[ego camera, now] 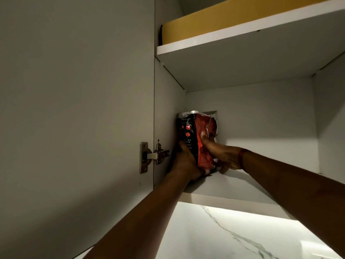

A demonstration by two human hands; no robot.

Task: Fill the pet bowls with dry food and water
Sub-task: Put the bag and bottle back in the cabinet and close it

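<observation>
You are reaching both forearms up into an open wall cabinet. Just below it, a white marbled surface (242, 234) is glowing under a light. The cabinet door (74, 109) is standing open at your left, its metal hinge (149, 157) showing beside your left wrist. Your left hand (186, 162) is curling round the lower left edge of the food bag (194, 131). Your right hand (223, 157), with a red thread (242, 158) circling its wrist, is gripping the bag's right side, the thumb pressing its front. The red and black bag is standing upright at the left rear of the lower shelf (233, 186), close to the side wall. Your hands are hiding whether its base is touching the shelf. Higher up, a flat yellow object (224, 17) is lying on the upper shelf (242, 34).
</observation>
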